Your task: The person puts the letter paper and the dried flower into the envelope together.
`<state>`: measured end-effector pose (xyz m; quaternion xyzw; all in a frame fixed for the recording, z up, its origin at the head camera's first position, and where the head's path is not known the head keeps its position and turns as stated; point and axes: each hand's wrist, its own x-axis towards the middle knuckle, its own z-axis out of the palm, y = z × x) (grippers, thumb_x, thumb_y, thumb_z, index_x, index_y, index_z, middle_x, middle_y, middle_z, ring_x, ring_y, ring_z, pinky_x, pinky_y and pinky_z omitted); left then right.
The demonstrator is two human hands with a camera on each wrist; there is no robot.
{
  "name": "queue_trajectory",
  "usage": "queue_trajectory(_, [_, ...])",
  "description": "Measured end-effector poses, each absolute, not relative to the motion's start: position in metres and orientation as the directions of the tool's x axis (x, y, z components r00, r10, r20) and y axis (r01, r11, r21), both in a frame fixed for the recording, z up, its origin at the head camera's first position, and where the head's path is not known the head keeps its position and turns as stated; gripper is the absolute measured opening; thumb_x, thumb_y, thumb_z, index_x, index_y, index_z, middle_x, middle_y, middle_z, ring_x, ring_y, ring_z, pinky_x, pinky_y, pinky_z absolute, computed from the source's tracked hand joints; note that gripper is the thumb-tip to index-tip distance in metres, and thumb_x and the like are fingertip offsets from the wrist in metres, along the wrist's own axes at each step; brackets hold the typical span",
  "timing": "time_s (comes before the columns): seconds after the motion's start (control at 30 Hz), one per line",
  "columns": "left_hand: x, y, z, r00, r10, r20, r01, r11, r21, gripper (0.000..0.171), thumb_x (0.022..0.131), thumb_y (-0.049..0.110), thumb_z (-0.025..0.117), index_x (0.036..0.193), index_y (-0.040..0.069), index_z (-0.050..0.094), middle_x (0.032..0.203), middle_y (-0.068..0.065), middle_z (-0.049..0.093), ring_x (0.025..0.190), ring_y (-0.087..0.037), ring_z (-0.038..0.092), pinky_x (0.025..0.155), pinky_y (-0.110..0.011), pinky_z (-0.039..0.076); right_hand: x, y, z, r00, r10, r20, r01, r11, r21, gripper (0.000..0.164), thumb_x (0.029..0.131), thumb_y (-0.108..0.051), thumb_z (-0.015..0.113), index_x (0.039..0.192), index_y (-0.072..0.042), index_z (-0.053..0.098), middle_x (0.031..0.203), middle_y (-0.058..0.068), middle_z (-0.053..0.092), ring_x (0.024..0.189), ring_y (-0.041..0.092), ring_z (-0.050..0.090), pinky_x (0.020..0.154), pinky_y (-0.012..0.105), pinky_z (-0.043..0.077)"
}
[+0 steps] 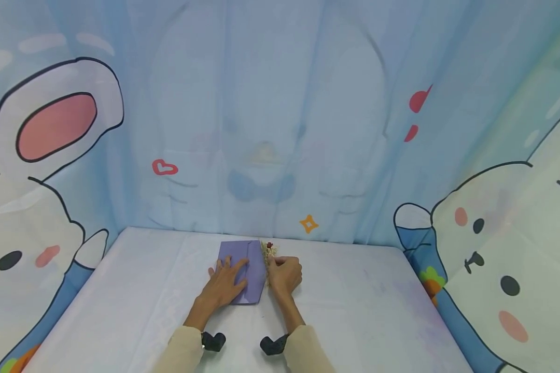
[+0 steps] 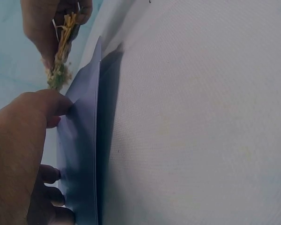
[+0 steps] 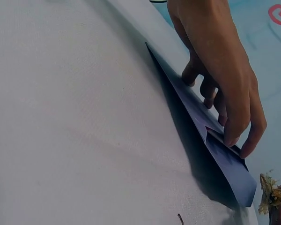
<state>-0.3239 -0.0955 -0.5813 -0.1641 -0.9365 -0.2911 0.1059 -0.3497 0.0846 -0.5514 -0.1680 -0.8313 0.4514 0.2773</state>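
A purple envelope [image 1: 256,272] lies on the white-covered table, its pointed flap toward the right. Spread across its face is my left hand [image 1: 224,284], fingers pressing it down; in the left wrist view the thumb rests on the envelope [image 2: 82,145] near the flap side. My right hand [image 1: 285,274] pinches a small bunch of dried flowers [image 1: 269,249] by its stems, right at the envelope's right edge. In the right wrist view the flower bunch [image 3: 270,193] appears just past the envelope's flap [image 3: 241,183], whose edge stands slightly off the cloth.
White cloth [image 1: 364,311] covers the table. A small dark stem fragment [image 3: 180,219] lies on it in the right wrist view. Behind the table hangs a light blue curtain [image 1: 270,103] printed with cartoon rabbits, which also borders both sides.
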Motion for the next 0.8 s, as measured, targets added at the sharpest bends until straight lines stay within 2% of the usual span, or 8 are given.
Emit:
queue_trajectory(0.13, [-0.318,-0.094,-0.571,-0.934,0.239,0.266,0.349,0.771,0.533,0.058,0.099,0.031,0.062,0.155,0.02,0.058,0.159,-0.044,0.044,0.145,-0.074,0.038,0.108,-0.092,0.029,-0.349,0.079,-0.552,-0.803,0.517,0.297,0.032,0.534,-0.845,0.014,0.086,-0.02,0.091,0.079,-0.01,0.087,0.069,0.006,0.079,0.061,0.025,0.071,0.071,0.05,0.056])
queue_trajectory(0.4, [-0.313,-0.091,-0.558,-0.954,0.236,0.185,0.297,0.818,0.492,0.056,0.103,0.028,0.062,0.158,0.018,0.057,0.163,-0.041,0.043,0.151,-0.069,0.037,0.115,-0.088,0.03,-0.347,0.072,-0.557,-0.816,0.499,0.293,0.034,0.547,-0.837,0.014,0.086,-0.018,0.09,0.077,-0.008,0.086,0.068,0.007,0.078,0.061,0.025,0.071,0.069,0.049,0.056])
queue_trajectory(0.63, [-0.319,-0.092,-0.567,-0.952,0.221,0.213,0.303,0.789,0.535,0.057,0.101,0.029,0.063,0.156,0.018,0.058,0.163,-0.042,0.041,0.151,-0.072,0.034,0.114,-0.091,0.025,-0.348,0.068,-0.563,-0.822,0.494,0.283,0.046,0.553,-0.832,0.015,0.085,-0.017,0.092,0.076,-0.007,0.085,0.07,0.009,0.079,0.063,0.028,0.074,0.072,0.052,0.059])
queue_trajectory(0.7, [-0.32,-0.092,-0.572,-0.946,0.217,0.242,0.316,0.785,0.533,0.056,0.101,0.03,0.061,0.156,0.019,0.058,0.161,-0.042,0.043,0.149,-0.073,0.036,0.112,-0.092,0.027,-0.348,0.067,-0.565,-0.822,0.492,0.285,0.049,0.56,-0.827,0.015,0.084,-0.016,0.092,0.075,-0.007,0.085,0.07,0.009,0.079,0.063,0.028,0.073,0.072,0.053,0.059])
queue_trajectory(0.8, [-0.316,-0.092,-0.564,-0.948,0.227,0.221,0.312,0.791,0.526,0.056,0.102,0.029,0.061,0.157,0.017,0.057,0.162,-0.042,0.042,0.149,-0.072,0.036,0.112,-0.091,0.027,-0.348,0.065,-0.567,-0.822,0.488,0.295,0.042,0.567,-0.823,0.015,0.083,-0.016,0.092,0.073,-0.008,0.085,0.068,0.009,0.079,0.061,0.028,0.073,0.07,0.053,0.058])
